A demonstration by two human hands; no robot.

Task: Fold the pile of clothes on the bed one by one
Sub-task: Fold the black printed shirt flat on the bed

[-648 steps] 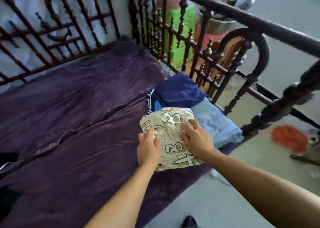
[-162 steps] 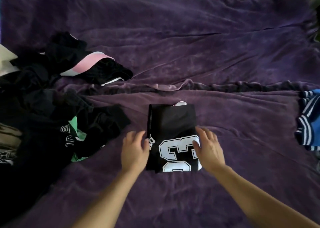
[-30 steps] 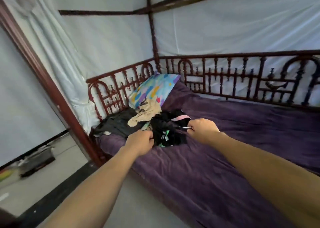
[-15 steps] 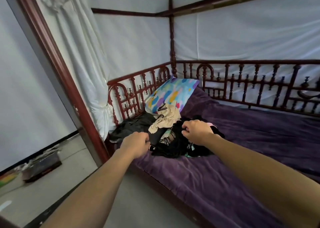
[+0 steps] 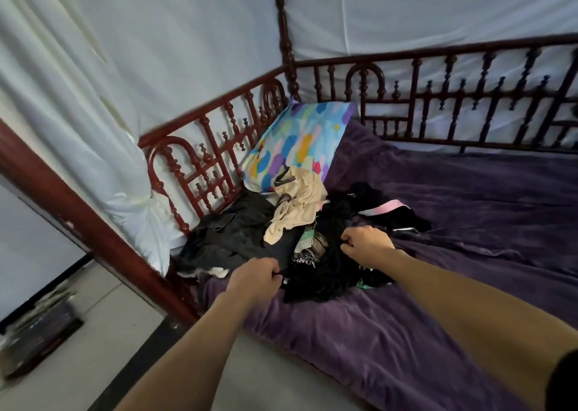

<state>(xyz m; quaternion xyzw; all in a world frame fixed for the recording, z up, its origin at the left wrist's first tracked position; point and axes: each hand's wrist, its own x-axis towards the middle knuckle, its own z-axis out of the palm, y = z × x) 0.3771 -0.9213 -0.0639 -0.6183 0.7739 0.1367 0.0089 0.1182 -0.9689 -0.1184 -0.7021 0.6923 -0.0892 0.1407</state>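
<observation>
Bedframe (image 5: 93, 226) carved red, purple blanket (image 5: 406, 332), left hand (image 5: 255, 277), right hand (image 5: 367, 246), grips pinching black garment (image 5: 319, 273)

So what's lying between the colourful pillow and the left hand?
Head view: a crumpled cream garment atop dark clothes, between the pillow and left hand.

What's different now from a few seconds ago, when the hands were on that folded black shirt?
Both hands have left the folded shirt, now out of view, and moved to the pile of clothes. The left hand and right hand each grip a black printed garment there. The beige garment, pink-banded garment and pillow lie as they did a second ago.
</observation>
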